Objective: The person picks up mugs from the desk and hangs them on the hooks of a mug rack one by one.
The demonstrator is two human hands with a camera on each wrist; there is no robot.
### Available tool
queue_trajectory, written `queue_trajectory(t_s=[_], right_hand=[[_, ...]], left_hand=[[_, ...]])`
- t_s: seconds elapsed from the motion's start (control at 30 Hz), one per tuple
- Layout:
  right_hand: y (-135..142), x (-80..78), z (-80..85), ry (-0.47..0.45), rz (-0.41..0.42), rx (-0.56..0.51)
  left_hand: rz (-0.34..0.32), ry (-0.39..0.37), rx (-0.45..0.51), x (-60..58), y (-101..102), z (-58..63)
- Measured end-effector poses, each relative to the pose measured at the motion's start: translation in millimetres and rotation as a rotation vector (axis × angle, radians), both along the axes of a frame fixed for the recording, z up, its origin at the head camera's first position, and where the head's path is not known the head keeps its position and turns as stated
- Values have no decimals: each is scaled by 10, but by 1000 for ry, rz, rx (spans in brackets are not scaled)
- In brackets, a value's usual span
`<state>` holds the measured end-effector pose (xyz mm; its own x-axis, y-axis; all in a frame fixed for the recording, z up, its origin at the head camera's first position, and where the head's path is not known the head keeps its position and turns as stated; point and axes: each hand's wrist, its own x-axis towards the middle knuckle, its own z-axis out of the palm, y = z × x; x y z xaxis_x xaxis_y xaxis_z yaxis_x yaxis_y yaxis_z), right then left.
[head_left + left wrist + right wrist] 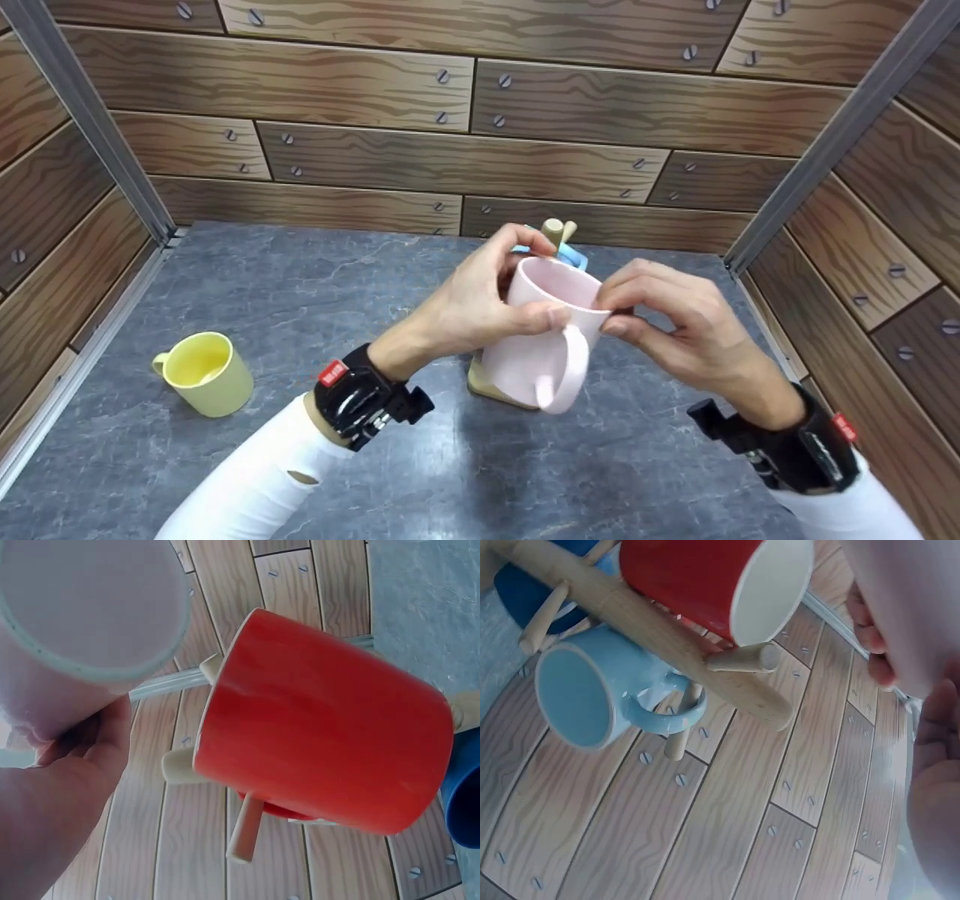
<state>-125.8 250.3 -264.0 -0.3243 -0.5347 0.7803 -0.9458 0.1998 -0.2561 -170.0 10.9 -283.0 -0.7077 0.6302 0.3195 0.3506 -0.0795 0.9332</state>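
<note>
A pink mug (517,367) is tilted in front of me, above the table, its handle toward me. My left hand (480,296) grips it near the rim, thumb on the near side and fingers round the far side. My right hand (671,319) pinches the rim's right side. Behind the mug stands a wooden mug tree (645,619), mostly hidden in the head view. On or against its pegs are a red mug (322,720), a light blue mug (592,686) and a dark blue mug (466,799).
A yellow mug (214,379) stands upright on the left of the grey marbled table (322,277). The mug tree's base (487,386) shows below the pink mug. Wood-patterned walls (360,82) with metal corner posts enclose the back and sides.
</note>
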Motion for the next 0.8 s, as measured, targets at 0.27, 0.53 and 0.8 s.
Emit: queue_trajectory(t_s=[0.27, 0.53, 0.8], right_hand=[[158, 134, 40, -18, -81, -3], [412, 174, 10, -106, -47, -93], [642, 167, -113, -144, -232, -48]], left_hand=[[-36, 97, 165, 29, 121, -103], [111, 340, 223, -47, 101, -210], [286, 589, 25, -192, 50, -285]])
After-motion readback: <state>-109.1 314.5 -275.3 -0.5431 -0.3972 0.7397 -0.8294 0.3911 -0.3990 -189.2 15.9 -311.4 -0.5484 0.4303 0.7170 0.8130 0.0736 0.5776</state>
